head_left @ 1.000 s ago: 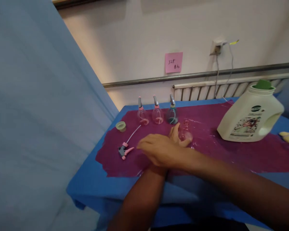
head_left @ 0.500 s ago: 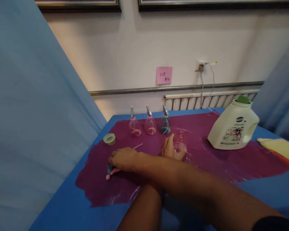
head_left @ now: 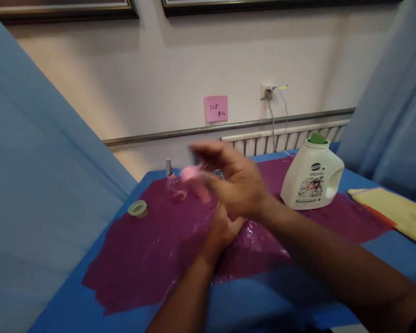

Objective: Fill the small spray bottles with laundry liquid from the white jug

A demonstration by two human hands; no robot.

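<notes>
My right hand (head_left: 237, 178), blurred by motion, is raised above the middle of the purple sheet and grips a pink-and-grey spray head (head_left: 194, 178). Below and partly behind it, my left hand (head_left: 225, 226) rests low at the sheet, curled around a clear spray bottle that is mostly hidden by the right hand. To the left stands a spray bottle with a pink collar and pink liquid (head_left: 175, 188). A teal spray bottle (head_left: 219, 174) peeks out behind my right fingers.
A pale green cap (head_left: 137, 209) lies on the purple sheet (head_left: 135, 263) at left. A cream detergent jug (head_left: 312, 178) with a green piece in its mouth stands at right, beside a yellow cloth (head_left: 395, 210). Blue curtains (head_left: 31, 175) hang on both sides.
My right hand has lifted the spray head off the sheet at left and carried it up and right, above the left hand. The arms are no longer crossed. The view has shifted right.
</notes>
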